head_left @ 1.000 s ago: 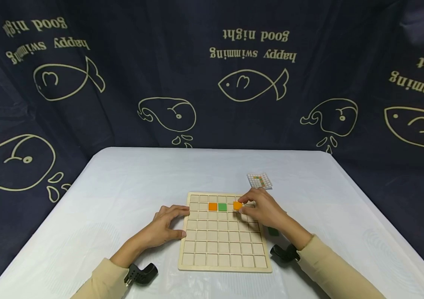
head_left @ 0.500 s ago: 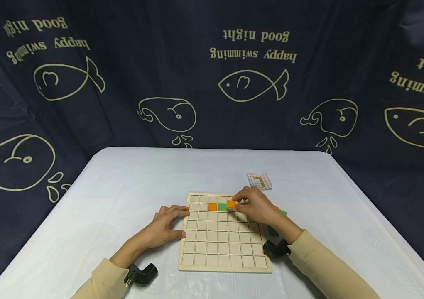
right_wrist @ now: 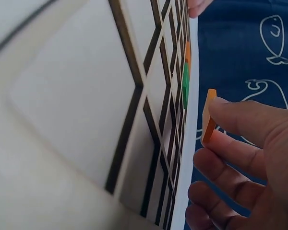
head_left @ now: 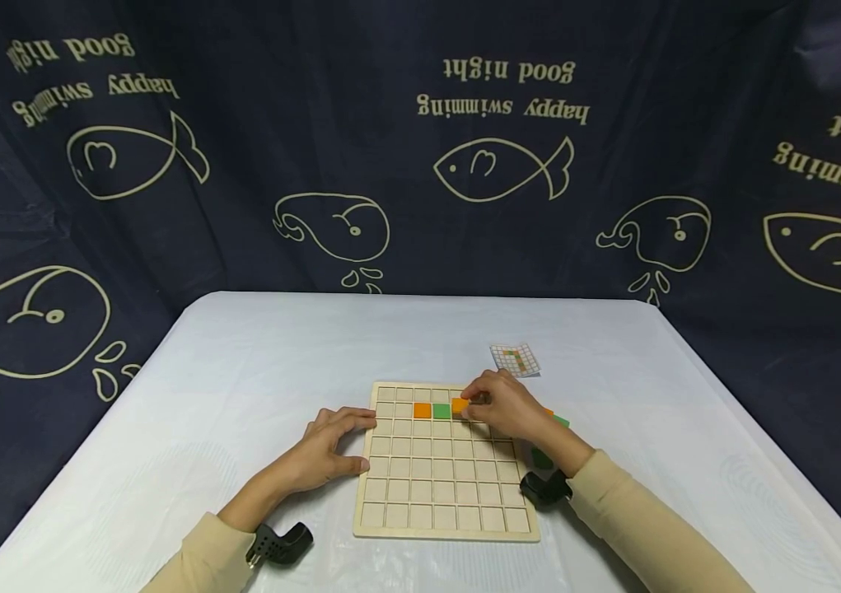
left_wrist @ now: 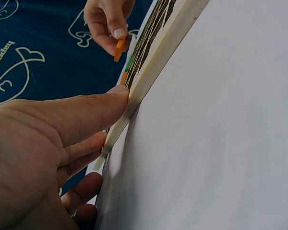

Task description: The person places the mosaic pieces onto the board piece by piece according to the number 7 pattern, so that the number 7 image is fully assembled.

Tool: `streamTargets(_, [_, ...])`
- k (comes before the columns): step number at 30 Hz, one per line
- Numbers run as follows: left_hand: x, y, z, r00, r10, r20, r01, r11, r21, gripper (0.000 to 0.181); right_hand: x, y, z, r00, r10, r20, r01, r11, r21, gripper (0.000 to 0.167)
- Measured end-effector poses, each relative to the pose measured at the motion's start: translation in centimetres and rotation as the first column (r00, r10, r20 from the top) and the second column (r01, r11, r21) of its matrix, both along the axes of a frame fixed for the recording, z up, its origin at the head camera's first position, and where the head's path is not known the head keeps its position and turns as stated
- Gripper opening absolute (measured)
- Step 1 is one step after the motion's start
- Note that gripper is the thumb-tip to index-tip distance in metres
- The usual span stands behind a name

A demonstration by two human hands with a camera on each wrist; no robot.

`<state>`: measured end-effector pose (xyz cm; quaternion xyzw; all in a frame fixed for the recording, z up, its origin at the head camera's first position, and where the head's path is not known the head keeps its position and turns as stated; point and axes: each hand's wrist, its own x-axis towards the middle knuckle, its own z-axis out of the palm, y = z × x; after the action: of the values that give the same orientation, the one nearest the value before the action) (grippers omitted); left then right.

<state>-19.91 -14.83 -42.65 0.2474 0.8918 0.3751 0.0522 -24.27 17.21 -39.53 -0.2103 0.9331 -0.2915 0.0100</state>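
A square wooden grid board [head_left: 427,494] lies on the table between my hands. My left hand [head_left: 320,453] rests along its left edge, thumb and fingers spread and touching the rim. Between the thumb and forefinger of my right hand [head_left: 512,409] an orange square tile [head_left: 460,405] is pinched. In the right wrist view this tile [right_wrist: 209,116] is held just above the board's surface, apart from it. To its left, in the second row from the far side, a green tile [head_left: 441,411] and another orange tile [head_left: 422,410] sit side by side in grid cells.
A small card [head_left: 515,360] printed with a coloured grid pattern lies beyond the board's far right corner. Green tiles [head_left: 540,459] and a bit of orange show beside the board's right edge, partly hidden by my right forearm. A dark printed cloth [head_left: 405,165] hangs behind the white table.
My right hand has moved left with the orange tile, bringing it over the cell beside the green tile, and has barely moved in the last half second. The left hand has stayed put.
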Motion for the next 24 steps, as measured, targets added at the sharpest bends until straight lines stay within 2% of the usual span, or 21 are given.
streamTargets(16, [0.0,0.02,0.05,1.0,-0.005,-0.008,0.005,1.0,-0.006,0.056,-0.68,0.17,-0.58,1.0,0.028,-0.008,-0.027,0.998,0.048,0.02])
streamTargets(24, [0.06,0.0,0.14,1.0,-0.004,-0.007,0.004,1.0,-0.007,0.056,-0.75,0.15,-0.85,0.997,0.057,-0.054,-0.052,0.995,0.081,0.019])
